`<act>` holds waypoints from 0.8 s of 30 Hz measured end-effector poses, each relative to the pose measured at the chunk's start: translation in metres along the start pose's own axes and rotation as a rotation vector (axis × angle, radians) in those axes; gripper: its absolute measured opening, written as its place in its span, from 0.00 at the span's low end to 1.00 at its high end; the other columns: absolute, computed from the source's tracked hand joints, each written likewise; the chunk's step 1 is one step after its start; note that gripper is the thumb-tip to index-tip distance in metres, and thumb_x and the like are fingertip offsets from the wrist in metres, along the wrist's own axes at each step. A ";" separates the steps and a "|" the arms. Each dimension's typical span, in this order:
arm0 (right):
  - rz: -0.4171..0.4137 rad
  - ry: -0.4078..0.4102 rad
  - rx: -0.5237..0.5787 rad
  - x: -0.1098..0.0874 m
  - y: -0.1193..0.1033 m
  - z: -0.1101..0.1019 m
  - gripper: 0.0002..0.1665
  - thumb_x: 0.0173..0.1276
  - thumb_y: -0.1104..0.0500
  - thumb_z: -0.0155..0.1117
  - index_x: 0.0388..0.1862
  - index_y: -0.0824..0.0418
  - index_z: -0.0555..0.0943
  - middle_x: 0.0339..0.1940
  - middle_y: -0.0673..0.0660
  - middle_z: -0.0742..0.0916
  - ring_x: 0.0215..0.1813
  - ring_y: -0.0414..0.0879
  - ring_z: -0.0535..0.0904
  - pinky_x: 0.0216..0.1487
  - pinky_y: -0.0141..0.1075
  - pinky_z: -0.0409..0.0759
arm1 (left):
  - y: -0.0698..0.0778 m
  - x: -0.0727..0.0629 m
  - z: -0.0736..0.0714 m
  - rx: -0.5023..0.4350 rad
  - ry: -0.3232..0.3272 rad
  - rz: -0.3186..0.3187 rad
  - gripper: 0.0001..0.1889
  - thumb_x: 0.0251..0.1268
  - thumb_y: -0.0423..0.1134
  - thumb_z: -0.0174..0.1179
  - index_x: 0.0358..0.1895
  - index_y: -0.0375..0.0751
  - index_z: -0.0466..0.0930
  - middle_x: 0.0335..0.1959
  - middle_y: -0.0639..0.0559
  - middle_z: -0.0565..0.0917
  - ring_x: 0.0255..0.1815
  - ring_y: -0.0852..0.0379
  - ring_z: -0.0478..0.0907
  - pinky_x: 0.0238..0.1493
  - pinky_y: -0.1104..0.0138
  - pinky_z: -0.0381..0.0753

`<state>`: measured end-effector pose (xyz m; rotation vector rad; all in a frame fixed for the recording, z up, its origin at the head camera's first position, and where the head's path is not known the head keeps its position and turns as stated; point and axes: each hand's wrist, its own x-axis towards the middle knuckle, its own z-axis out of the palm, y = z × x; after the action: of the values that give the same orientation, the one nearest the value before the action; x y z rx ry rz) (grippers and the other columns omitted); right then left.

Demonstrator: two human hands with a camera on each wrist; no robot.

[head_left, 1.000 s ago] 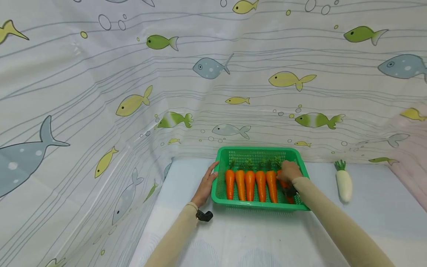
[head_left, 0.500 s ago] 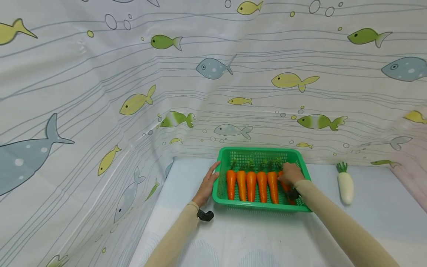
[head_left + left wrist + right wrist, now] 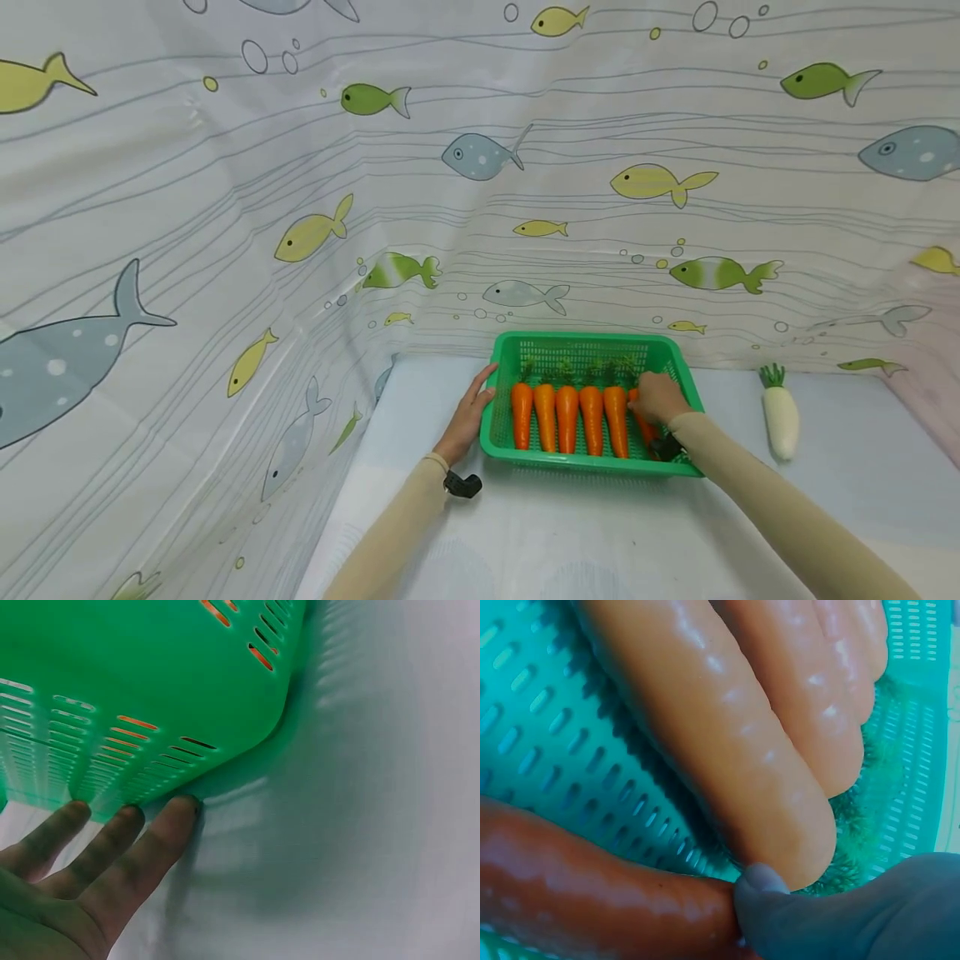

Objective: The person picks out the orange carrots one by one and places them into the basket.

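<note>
Inside the green slotted basket, several orange carrots lie side by side in a row, leafy tops toward the far wall. My right hand holds another carrot at the basket's right end; its lower part is overlapped by the black wrist device. In the right wrist view the thumb presses on the thick end of that carrot, beside the closest carrot of the row. My left hand rests against the basket's left side, with straight fingers low along its wall.
On the table, right of the basket, lies a white radish with green stalks. A fish-patterned sheet hangs behind the table and along the left side.
My right hand has shifted slightly toward the near side of the basket with its carrot. The left hand stays at the basket's left side. The head view has shifted slightly.
</note>
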<state>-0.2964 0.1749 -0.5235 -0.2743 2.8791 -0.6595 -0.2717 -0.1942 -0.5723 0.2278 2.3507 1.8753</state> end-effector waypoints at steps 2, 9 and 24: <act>0.007 0.008 -0.006 0.000 0.000 0.001 0.22 0.74 0.62 0.68 0.21 0.58 0.70 0.15 0.50 0.67 0.19 0.45 0.69 0.24 0.35 0.70 | -0.001 -0.001 0.000 -0.014 -0.005 -0.004 0.26 0.87 0.57 0.42 0.82 0.80 0.56 0.89 0.56 0.50 0.89 0.43 0.46 0.83 0.34 0.48; 0.003 -0.010 -0.024 -0.002 -0.003 -0.004 0.17 0.72 0.62 0.69 0.25 0.61 0.73 0.19 0.54 0.72 0.22 0.48 0.71 0.27 0.38 0.71 | 0.000 0.000 -0.002 -0.025 -0.011 -0.002 0.26 0.87 0.56 0.43 0.82 0.79 0.57 0.89 0.56 0.50 0.89 0.44 0.47 0.83 0.35 0.50; -0.184 0.125 0.008 -0.025 -0.001 -0.065 0.33 0.76 0.58 0.66 0.71 0.79 0.73 0.67 0.80 0.80 0.66 0.78 0.76 0.64 0.69 0.76 | 0.016 0.000 -0.026 0.073 -0.032 -0.060 0.27 0.86 0.56 0.47 0.82 0.79 0.57 0.74 0.40 0.77 0.62 0.43 0.83 0.47 0.53 0.89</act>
<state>-0.2853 0.2066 -0.4625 -0.5196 2.9943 -0.7432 -0.2758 -0.2155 -0.5507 0.1913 2.3802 1.7479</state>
